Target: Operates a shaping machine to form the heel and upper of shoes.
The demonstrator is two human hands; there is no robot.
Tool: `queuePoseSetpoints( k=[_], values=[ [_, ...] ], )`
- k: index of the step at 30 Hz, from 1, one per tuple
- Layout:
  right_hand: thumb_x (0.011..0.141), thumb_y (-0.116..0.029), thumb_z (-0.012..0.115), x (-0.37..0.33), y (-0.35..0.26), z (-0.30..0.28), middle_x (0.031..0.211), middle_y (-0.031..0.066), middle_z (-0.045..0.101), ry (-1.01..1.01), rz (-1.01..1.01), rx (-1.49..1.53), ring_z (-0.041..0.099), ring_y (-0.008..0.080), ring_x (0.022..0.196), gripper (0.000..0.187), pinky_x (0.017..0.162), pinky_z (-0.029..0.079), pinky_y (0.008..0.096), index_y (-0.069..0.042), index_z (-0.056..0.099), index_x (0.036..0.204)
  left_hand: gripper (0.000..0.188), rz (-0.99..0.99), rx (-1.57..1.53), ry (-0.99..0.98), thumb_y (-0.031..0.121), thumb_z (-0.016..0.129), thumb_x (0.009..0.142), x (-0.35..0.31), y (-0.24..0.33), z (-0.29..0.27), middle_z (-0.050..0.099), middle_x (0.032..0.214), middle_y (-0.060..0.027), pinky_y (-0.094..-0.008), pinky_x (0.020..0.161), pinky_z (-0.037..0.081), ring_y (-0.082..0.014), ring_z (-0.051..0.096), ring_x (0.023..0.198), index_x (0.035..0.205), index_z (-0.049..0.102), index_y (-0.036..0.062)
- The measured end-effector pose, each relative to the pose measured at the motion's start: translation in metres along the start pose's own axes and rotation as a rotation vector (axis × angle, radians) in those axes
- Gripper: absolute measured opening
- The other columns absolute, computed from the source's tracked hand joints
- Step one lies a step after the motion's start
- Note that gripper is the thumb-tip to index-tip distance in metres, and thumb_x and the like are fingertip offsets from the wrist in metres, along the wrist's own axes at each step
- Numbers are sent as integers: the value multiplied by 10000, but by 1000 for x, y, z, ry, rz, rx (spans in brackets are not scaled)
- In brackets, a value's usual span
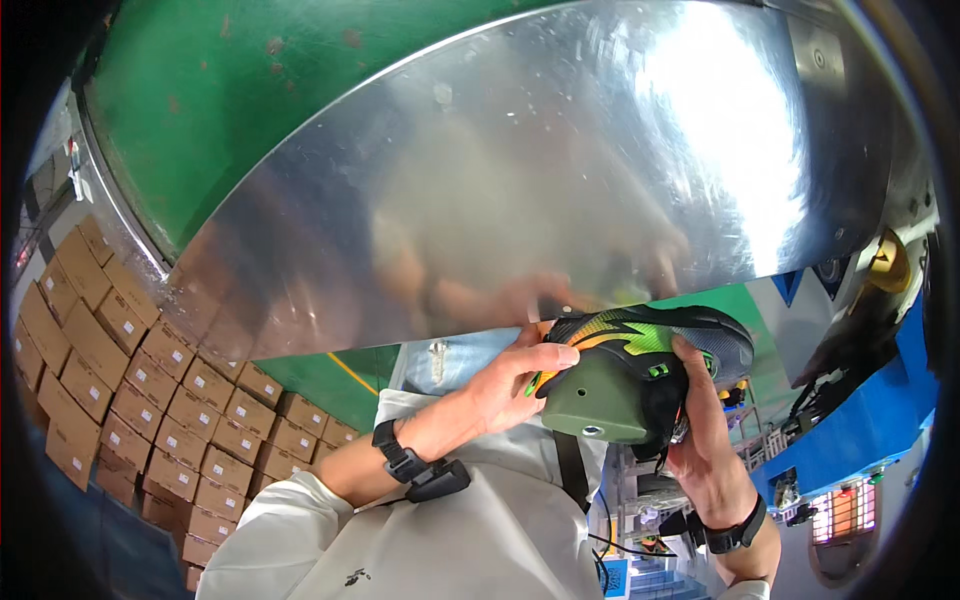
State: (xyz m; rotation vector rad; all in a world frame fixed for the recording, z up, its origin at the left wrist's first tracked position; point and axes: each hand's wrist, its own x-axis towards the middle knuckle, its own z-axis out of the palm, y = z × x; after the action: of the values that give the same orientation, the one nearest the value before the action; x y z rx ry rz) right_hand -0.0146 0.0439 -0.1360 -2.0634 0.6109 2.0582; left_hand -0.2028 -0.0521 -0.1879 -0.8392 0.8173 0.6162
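Note:
A black sneaker with an orange and lime-green pattern (630, 335) is held between my two hands, near the edge of a shiny metal table. A dull-green shoe last (592, 398) fills it, with a round hole in the end that shows. My left hand (515, 375) grips the left end, its thumb lying on the colored upper. My right hand (703, 425) holds the other side near the dark rounded end, thumb up along the upper. Several right fingers are hidden behind the shoe.
The curved metal table top (480, 180) spreads in front of me, over a green surface (210, 90). Many brown cartons (175, 410) are stacked at left. Blue equipment (850, 400) stands at right, with a yellowish round part (888, 262) above it.

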Motion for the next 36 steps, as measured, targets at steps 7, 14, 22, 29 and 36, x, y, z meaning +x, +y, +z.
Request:
queuePoseSetpoints(
  k=[7,14,22,29,36],
  values=[
    [973,-268,496,-20,-1,14,1206,123,606,68,129,73,608,203,1074,388,955,490,338,-31,501,1281,435,-111,159,113,99,655,783,-15,21,28,592,1082,-52,-332,936,430,-154,554,1056,1188,504,48],
    [959,-186,480,-33,13,19,1258,105,541,30,-29,-69,540,175,1140,412,994,440,325,-23,405,1330,531,-215,95,61,149,685,748,-10,24,24,560,1076,-33,-334,904,457,-145,543,1022,1224,468,55],
    [979,-392,450,-41,23,42,1177,60,623,251,10,134,608,194,1065,413,944,480,344,-79,561,1225,538,-288,53,-68,129,650,773,-6,34,14,576,1099,-47,-316,888,497,-136,573,989,1265,463,16],
    [948,-384,526,-49,30,45,1136,52,632,345,-44,180,627,181,1004,405,874,515,326,-63,571,1192,494,-337,83,-106,122,639,778,-6,35,16,608,1133,-71,-345,903,508,-172,603,1022,1243,516,9],
    [922,-347,581,-25,44,11,1066,54,644,279,1,256,649,173,903,372,783,546,315,-53,572,1152,503,-293,187,-66,96,611,772,-6,35,16,606,1154,-82,-335,923,508,-176,603,1032,1252,501,-7]
  ],
)
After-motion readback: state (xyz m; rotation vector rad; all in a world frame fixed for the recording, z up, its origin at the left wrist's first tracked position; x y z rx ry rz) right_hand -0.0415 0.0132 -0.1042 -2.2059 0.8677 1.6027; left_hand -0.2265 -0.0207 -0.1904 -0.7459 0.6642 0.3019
